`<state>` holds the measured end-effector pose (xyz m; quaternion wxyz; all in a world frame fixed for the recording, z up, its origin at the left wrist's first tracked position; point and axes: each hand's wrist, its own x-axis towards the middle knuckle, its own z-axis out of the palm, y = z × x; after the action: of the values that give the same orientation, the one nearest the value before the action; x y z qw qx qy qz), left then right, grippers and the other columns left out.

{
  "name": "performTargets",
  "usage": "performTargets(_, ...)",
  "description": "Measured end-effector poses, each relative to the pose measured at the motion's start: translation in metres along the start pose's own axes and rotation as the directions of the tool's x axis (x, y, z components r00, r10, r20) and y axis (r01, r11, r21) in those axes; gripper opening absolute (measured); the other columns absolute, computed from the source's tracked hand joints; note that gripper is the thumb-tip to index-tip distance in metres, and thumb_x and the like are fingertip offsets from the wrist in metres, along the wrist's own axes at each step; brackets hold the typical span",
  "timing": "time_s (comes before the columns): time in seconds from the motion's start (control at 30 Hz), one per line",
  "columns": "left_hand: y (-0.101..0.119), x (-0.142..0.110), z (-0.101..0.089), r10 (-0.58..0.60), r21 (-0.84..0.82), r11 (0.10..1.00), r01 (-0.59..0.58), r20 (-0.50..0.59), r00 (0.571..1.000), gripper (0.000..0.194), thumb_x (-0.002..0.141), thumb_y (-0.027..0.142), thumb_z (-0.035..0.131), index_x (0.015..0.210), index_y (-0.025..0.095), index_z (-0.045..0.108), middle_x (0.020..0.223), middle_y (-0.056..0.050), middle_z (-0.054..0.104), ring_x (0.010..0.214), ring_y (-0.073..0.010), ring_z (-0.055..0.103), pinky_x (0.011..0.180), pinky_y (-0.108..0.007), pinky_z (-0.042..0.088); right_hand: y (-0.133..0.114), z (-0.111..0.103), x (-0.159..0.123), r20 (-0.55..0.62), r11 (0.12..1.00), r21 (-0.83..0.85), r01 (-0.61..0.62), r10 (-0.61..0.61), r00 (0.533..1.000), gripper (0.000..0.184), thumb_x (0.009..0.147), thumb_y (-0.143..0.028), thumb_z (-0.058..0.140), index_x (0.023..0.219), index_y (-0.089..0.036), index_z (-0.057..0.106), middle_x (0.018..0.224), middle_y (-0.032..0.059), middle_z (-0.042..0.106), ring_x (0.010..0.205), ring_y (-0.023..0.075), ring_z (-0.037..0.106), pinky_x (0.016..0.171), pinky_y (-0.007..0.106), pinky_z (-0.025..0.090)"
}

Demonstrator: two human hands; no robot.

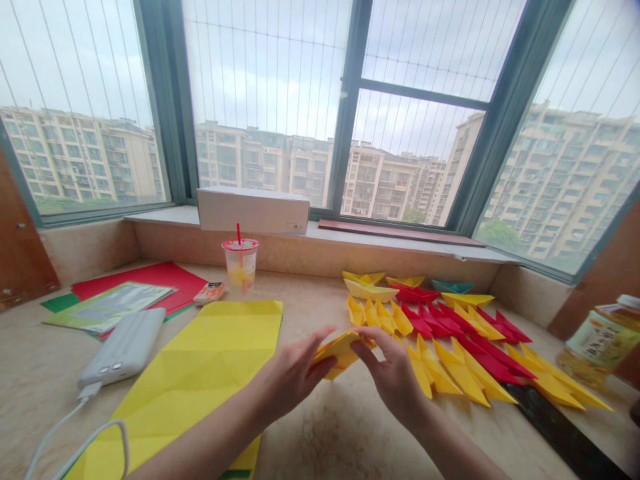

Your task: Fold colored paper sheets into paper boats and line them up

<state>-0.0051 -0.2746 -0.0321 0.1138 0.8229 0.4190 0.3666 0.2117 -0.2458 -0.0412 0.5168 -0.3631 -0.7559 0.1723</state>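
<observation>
A small folded piece of yellow paper (pixel 341 352) is held up between my two hands, over the middle of the counter. My left hand (pixel 300 367) pinches its left side, thumb in front and fingers behind. On the opposite edge my right hand (pixel 387 367) grips it with thumb and forefinger. Left of my hands lies a large creased yellow sheet (pixel 215 353), partly under my left forearm. Rows of folded yellow paper shapes (pixel 470 373) and red paper shapes (pixel 435 320) stand to the right, with folded paper boats (pixel 370 290) behind them.
A lidded plastic cup with a straw (pixel 241 267) stands at the back. On the left are a white power bank (pixel 124 347) with a cable, red paper sheets (pixel 145 277) and a small orange packet (pixel 209 293). A bottle (pixel 600 340) and a long black object (pixel 565 433) are at right.
</observation>
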Motion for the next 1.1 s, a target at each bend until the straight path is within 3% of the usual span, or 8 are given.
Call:
performTargets(0.07,0.003,-0.002,-0.001,0.037,0.010,0.999,-0.036,-0.016,0.999,0.045,0.097,0.032,0.049,0.141,0.027,0.040,0.097,-0.004,0.073,0.074,-0.0170,0.070,0.066,-0.023,0.051,0.000,0.000,-0.001,0.012,1.000,0.018,-0.011,0.011,1.000,0.023,0.094,-0.040,0.058,0.104,-0.023,0.071,0.100,0.0060,0.073,0.094,0.0223,0.068,0.083,0.032,0.054)
performTargets(0.37,0.011,-0.003,-0.004,0.209,0.045,0.978,-0.205,-0.102,0.973,0.035,0.095,0.022,0.051,0.129,0.028,0.044,0.101,-0.003,0.071,0.079,-0.0149,0.070,0.071,-0.023,0.053,0.001,0.003,-0.004,-0.009,0.992,0.087,-0.091,0.092,0.996,0.023,0.093,-0.041,0.059,0.103,-0.024,0.071,0.098,0.0042,0.074,0.092,0.0197,0.068,0.081,0.028,0.054)
performTargets(0.67,0.017,-0.004,-0.006,0.229,0.106,0.970,-0.220,-0.083,0.970,0.029,0.093,0.023,0.051,0.121,0.022,0.043,0.076,0.001,0.067,0.052,-0.0118,0.058,0.050,-0.021,0.043,0.001,0.004,-0.004,0.030,0.984,0.151,-0.092,0.088,0.996,0.021,0.096,-0.038,0.054,0.106,-0.026,0.069,0.101,0.0037,0.072,0.095,0.0186,0.066,0.083,0.027,0.053)
performTargets(0.87,0.017,-0.003,-0.009,0.256,0.124,0.961,-0.247,-0.064,0.965,0.038,0.092,0.022,0.051,0.129,0.025,0.041,0.107,-0.007,0.069,0.080,-0.0178,0.069,0.068,-0.026,0.053,0.004,0.005,-0.006,0.039,0.983,0.163,-0.082,0.077,0.996,0.020,0.097,-0.036,0.053,0.107,-0.026,0.068,0.101,0.0028,0.071,0.095,0.0173,0.065,0.083,0.025,0.052)
performTargets(0.97,0.017,-0.002,-0.009,0.238,0.123,0.964,-0.234,-0.024,0.971,0.045,0.091,0.022,0.052,0.133,0.027,0.038,0.116,-0.008,0.066,0.091,-0.0205,0.069,0.075,-0.031,0.055,0.005,0.005,-0.006,0.039,0.984,0.161,-0.077,0.071,0.997,0.020,0.098,-0.035,0.052,0.106,-0.027,0.068,0.100,0.0023,0.070,0.095,0.0168,0.064,0.083,0.024,0.052)
performTargets(1.1,0.016,-0.002,-0.008,0.258,0.084,0.964,-0.253,-0.048,0.965,0.049,0.089,0.020,0.054,0.135,0.025,0.037,0.126,-0.010,0.062,0.110,-0.0226,0.063,0.092,-0.036,0.053,0.003,0.005,-0.006,0.043,0.986,0.154,-0.057,0.051,0.998,0.020,0.098,-0.034,0.051,0.106,-0.027,0.068,0.100,0.0027,0.070,0.095,0.0171,0.064,0.083,0.025,0.052)
